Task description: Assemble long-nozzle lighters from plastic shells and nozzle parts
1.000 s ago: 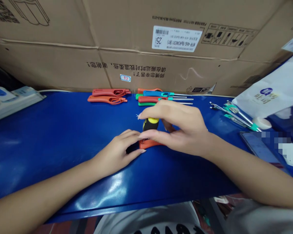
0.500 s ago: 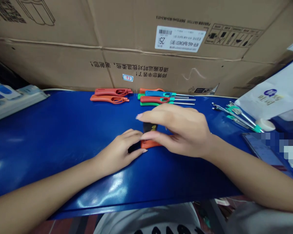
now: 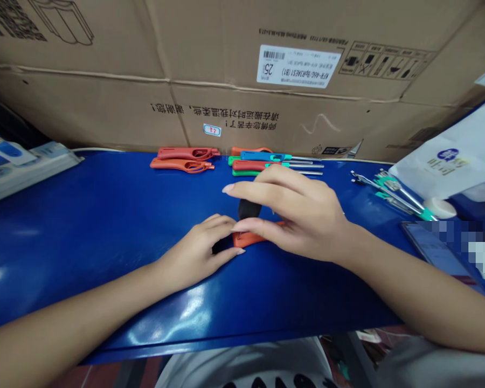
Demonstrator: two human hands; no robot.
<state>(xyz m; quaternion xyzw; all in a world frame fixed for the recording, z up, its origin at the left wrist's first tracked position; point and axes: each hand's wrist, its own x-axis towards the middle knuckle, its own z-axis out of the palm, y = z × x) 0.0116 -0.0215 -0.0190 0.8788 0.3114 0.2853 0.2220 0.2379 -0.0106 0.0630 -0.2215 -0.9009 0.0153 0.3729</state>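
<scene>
An orange lighter casing [image 3: 250, 238] lies on the blue table in front of me. My left hand [image 3: 198, 248] pinches its left end between thumb and fingers. Above it, my right hand [image 3: 303, 215] has its thumb and fingers round the black handle of a screwdriver [image 3: 249, 209], held upright. The thin shaft meets the casing close to its left end, though my right thumb covers part of it. My right hand also hides the casing's right portion.
Two red and orange lighter casings [image 3: 184, 163] lie by the cardboard box [image 3: 117, 113]. Several coloured lighters with metal tubes [image 3: 262, 156] lie right of them. Further right are loose metal tubes [image 3: 400, 194], a white bag [image 3: 448, 156] and a phone [image 3: 436, 248]. A power strip [image 3: 28, 167] sits left.
The screwdriver handle has turned, so its yellow marking no longer shows. My right fingers have shifted slightly around it. My left hand and the casing stay in place.
</scene>
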